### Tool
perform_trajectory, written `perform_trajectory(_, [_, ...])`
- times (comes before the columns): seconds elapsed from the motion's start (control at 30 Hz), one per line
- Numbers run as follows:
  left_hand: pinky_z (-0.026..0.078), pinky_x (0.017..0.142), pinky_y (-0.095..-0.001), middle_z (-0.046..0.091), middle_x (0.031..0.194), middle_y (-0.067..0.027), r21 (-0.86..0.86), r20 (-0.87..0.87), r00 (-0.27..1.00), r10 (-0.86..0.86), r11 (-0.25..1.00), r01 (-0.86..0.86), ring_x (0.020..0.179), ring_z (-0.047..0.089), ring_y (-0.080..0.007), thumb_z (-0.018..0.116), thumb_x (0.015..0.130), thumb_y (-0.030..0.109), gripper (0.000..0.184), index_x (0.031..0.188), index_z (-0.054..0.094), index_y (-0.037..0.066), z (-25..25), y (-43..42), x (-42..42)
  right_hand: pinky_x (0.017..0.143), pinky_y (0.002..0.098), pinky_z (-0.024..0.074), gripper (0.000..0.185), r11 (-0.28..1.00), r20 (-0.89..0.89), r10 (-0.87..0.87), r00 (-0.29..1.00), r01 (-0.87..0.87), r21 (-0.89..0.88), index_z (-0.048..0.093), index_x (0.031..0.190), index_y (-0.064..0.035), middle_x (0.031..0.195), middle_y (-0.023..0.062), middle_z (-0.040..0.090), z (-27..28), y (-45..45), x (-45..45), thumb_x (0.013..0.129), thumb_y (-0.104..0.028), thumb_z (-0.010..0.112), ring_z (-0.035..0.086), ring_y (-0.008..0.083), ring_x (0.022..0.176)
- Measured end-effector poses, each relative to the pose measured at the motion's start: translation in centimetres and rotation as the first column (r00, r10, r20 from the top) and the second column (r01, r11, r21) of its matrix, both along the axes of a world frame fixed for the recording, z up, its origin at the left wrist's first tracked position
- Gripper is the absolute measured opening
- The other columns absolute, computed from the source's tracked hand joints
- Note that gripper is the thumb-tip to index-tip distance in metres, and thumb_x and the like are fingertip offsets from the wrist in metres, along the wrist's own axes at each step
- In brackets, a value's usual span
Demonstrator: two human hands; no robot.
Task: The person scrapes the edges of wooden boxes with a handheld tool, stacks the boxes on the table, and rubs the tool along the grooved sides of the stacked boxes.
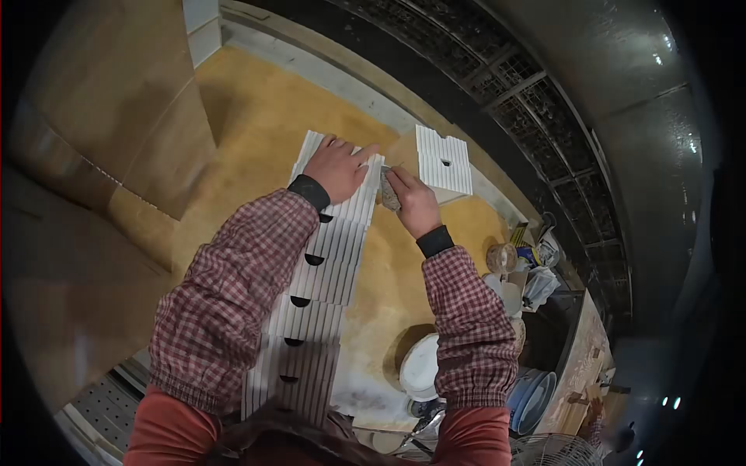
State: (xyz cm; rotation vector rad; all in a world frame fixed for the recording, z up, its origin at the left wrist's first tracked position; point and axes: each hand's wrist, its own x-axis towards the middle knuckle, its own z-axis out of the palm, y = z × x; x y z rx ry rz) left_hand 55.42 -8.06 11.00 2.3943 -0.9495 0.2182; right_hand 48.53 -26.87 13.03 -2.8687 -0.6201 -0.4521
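A long row of white ribbed tile-like pieces (330,276) with dark half-round notches runs away from my body, their edges overlapping. My left hand (336,171) lies on the farthest pieces with its fingers spread, pressing on the ribbed top. Beside it, my right hand (416,203) grips a grey, speckled pad or block (390,194), whose exact kind I cannot make out. That pad is at the right edge of the farthest piece. My left hand and sleeve hide part of the row.
A separate ribbed stack (444,161) stands at the far right. Cardboard (116,101) rises on the left. A white round lid or tub (420,366), blue buckets (532,400) and jars (501,258) are at the right. A dark metal machine (536,101) borders the yellowish table (256,101).
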Motion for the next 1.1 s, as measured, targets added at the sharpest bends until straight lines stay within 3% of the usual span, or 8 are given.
perform_trajectory(0.13, [0.031, 0.096, -0.0403, 0.059, 0.093, -0.016, -0.085, 0.071, 0.997, 0.018, 0.996, -0.012, 0.096, 0.051, -0.0288, 0.048, 0.083, 0.019, 0.042, 0.125, 0.047, 0.015, 0.0, -0.2, -0.1, 0.076, 0.0365, 0.0492, 0.043, 0.961, -0.023, -0.003, 1.0, 0.01, 0.275, 0.057, 0.105, -0.0024, 0.11, 0.0119, 0.057, 0.6, -0.1, 0.3, 0.063, 0.007, 0.056, 0.058, 0.0331, 0.092])
perform_trajectory(0.27, [0.031, 0.095, -0.0407, 0.059, 0.093, -0.016, -0.012, 0.012, 1.0, 0.007, 1.0, -0.007, 0.097, 0.051, -0.0285, 0.049, 0.083, 0.019, 0.042, 0.124, 0.047, 0.015, 0.2, -0.1, -0.1, 0.072, 0.0368, 0.0499, 0.045, 0.99, -0.052, -0.025, 0.998, 0.032, 0.14, 0.055, 0.109, -0.003, 0.114, 0.0124, 0.054, -0.9, 0.4, 0.2, 0.065, 0.005, 0.055, 0.059, 0.032, 0.088])
perform_trajectory(0.33, [0.032, 0.095, -0.0405, 0.059, 0.092, -0.016, -0.017, 0.013, 1.0, 0.008, 1.0, -0.008, 0.096, 0.051, -0.0286, 0.05, 0.082, 0.019, 0.043, 0.124, 0.047, 0.014, 0.3, 0.0, -0.1, 0.07, 0.0372, 0.05, 0.044, 0.99, -0.015, -0.11, 0.994, 0.108, -0.095, 0.053, 0.111, -0.0027, 0.116, 0.0116, 0.052, -1.2, 1.0, -0.3, 0.067, 0.001, 0.055, 0.059, 0.0305, 0.084])
perform_trajectory(0.43, [0.032, 0.094, -0.0401, 0.059, 0.092, -0.0139, -0.025, 0.022, 1.0, 0.014, 1.0, -0.013, 0.096, 0.051, -0.0279, 0.051, 0.081, 0.019, 0.042, 0.123, 0.049, 0.014, 0.0, -0.1, -0.2, 0.069, 0.0371, 0.05, 0.044, 0.998, -0.038, -0.017, 0.999, 0.015, -0.053, 0.053, 0.109, -0.0024, 0.112, 0.0112, 0.053, -0.2, 0.4, -0.2, 0.066, 0.0, 0.057, 0.058, 0.0296, 0.085])
perform_trajectory(0.57, [0.031, 0.095, -0.0403, 0.059, 0.092, -0.0135, -0.012, 0.022, 0.999, 0.032, 0.999, -0.031, 0.096, 0.051, -0.0268, 0.05, 0.081, 0.019, 0.043, 0.124, 0.048, 0.014, -0.2, -0.2, -0.2, 0.077, 0.0356, 0.0484, 0.044, 0.918, -0.014, -0.055, 0.998, 0.056, 0.393, 0.058, 0.104, -0.0014, 0.108, 0.0137, 0.059, 0.6, 0.0, 0.4, 0.062, 0.009, 0.055, 0.058, 0.0337, 0.092])
perform_trajectory(0.67, [0.031, 0.096, -0.0398, 0.059, 0.092, -0.0139, 0.003, 0.048, 0.998, 0.027, 1.0, -0.027, 0.096, 0.051, -0.028, 0.049, 0.082, 0.019, 0.045, 0.126, 0.046, 0.013, 0.0, -0.2, -0.2, 0.076, 0.0356, 0.0483, 0.044, 0.944, -0.135, -0.039, 0.99, 0.081, 0.321, 0.058, 0.105, -0.0011, 0.107, 0.0145, 0.058, 0.7, 0.3, 0.9, 0.063, 0.009, 0.053, 0.057, 0.0347, 0.092])
perform_trajectory(0.97, [0.031, 0.095, -0.0401, 0.059, 0.091, -0.0139, -0.016, 0.051, 0.998, 0.032, 0.999, -0.031, 0.096, 0.051, -0.0276, 0.049, 0.082, 0.019, 0.042, 0.124, 0.048, 0.014, -0.4, -0.3, -0.1, 0.076, 0.0348, 0.0487, 0.042, 0.928, -0.061, -0.02, 0.998, 0.041, 0.371, 0.059, 0.103, -0.0011, 0.107, 0.0154, 0.059, 0.5, 0.4, -0.8, 0.064, 0.013, 0.051, 0.058, 0.0339, 0.093])
perform_trajectory(1.1, [0.03, 0.095, -0.04, 0.059, 0.092, -0.0151, -0.044, 0.044, 0.999, 0.019, 0.999, -0.017, 0.095, 0.051, -0.028, 0.049, 0.082, 0.019, 0.042, 0.124, 0.048, 0.014, -0.1, -0.2, 0.0, 0.072, 0.0355, 0.05, 0.048, 0.997, -0.06, -0.067, 0.996, 0.069, 0.026, 0.054, 0.112, -0.004, 0.114, 0.0119, 0.054, -0.6, 1.2, -1.3, 0.065, 0.005, 0.057, 0.059, 0.0309, 0.088])
